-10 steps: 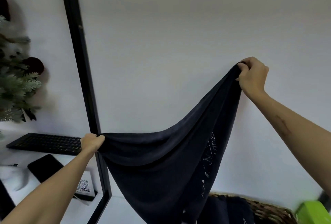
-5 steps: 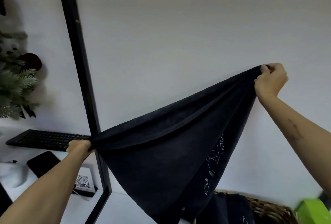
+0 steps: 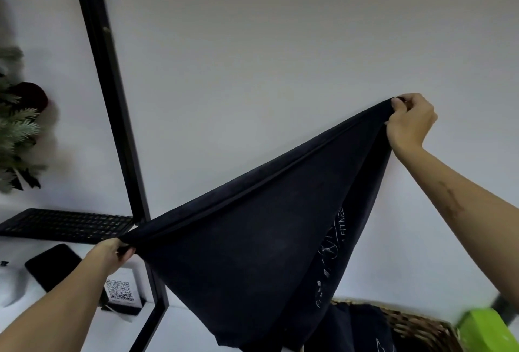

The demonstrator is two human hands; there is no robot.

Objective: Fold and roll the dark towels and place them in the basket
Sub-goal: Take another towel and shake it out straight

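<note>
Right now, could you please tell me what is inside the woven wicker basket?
The woven wicker basket holds dark towels, one showing a white printed mark. The stretched dark towel hanging in front covers its left part, and its bottom is out of frame.

Plain white wall (image 3: 252,56) behind black frame (image 3: 112,126).

Soft, even indoor light fills the scene, dimming toward the top of the white wall (image 3: 252,56), which shades from pale blue-grey to dull beige. The black post (image 3: 112,115) bows with wide-angle distortion. Left of the post, the fir branches (image 3: 14,132) are smeared and cast a faint shadow on the wall. The dark towel (image 3: 252,253) shows little fabric detail. The green object (image 3: 488,329) is motion-blurred.
</note>
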